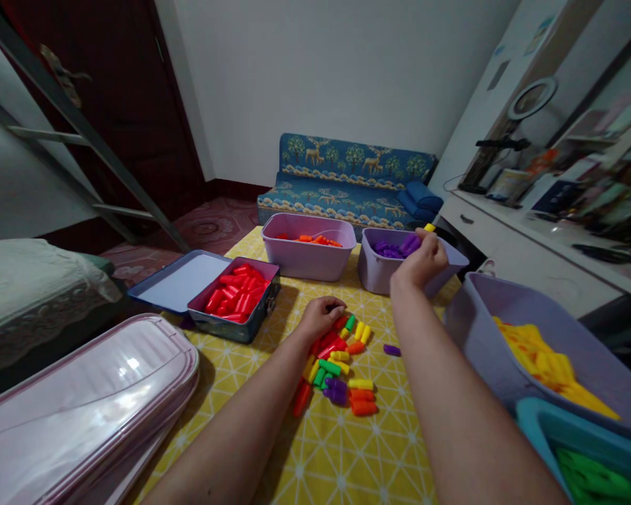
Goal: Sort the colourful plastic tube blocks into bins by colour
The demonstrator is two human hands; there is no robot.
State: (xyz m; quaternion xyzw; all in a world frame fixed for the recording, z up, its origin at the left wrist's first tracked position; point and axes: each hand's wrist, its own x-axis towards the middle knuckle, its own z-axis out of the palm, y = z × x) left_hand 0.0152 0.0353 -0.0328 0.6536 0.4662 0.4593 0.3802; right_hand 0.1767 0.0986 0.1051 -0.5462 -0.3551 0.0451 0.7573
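Note:
My right hand (425, 261) is over the lilac bin of purple pieces (374, 270), fingers closed, with a yellow plastic piece (430, 228) sticking out above them. A purple piece (411, 245) shows beside its fingers; whether it is held or lies in the bin I cannot tell. My left hand (320, 317) rests at the far left edge of a mixed pile, fingers curled; what they hold, if anything, is hidden. The pile has short, bullet-shaped plastic pieces: red (332, 348), green (329, 367), purple (336, 391), yellow (360, 384) and orange (363, 407). One purple piece (392, 350) lies apart.
A lilac bin (309, 263) with orange pieces stands behind the pile. Left is an open tin (226, 330) of red pieces, near stacked pink lids (99, 393). At right are a bin (470, 315) with yellow pieces and a teal one (539, 421) with green pieces.

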